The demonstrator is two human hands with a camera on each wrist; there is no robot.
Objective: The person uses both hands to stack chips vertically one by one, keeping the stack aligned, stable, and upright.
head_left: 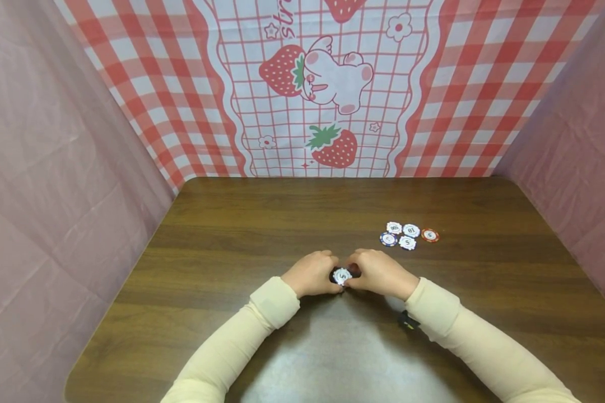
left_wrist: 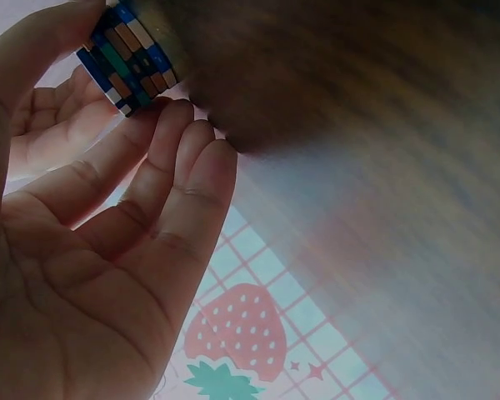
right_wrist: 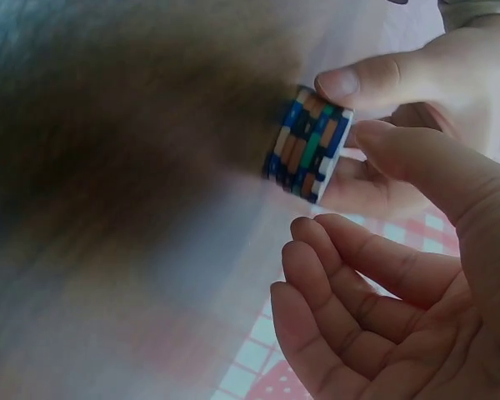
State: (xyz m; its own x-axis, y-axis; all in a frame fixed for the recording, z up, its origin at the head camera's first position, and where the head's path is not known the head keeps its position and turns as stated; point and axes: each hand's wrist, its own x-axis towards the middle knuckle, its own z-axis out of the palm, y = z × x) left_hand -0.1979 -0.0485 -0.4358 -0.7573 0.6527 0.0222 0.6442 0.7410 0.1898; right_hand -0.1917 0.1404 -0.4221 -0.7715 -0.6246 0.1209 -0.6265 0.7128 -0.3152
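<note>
A short stack of poker chips [head_left: 342, 276] sits between the two hands near the middle of the table, a white chip on top. Blue, green and orange edge marks show along its side in both wrist views. My left hand [head_left: 313, 273] holds the stack [left_wrist: 132, 60] between thumb and fingers. Opposite it is my right hand [head_left: 380, 273], its thumb [right_wrist: 392, 146] right at the white top chip [right_wrist: 336, 158]. The right hand's other fingers [right_wrist: 350, 283] are loosely bent, with a small gap to the stack in the right wrist view.
Beyond the right hand, several loose poker chips lie flat in a cluster, among them a red one [head_left: 430, 235] and a blue one [head_left: 389, 239]. The brown wooden table [head_left: 191, 252] meets a strawberry-print cloth [head_left: 322, 112] at its far edge. Pink curtains [head_left: 55, 196] hang at both sides.
</note>
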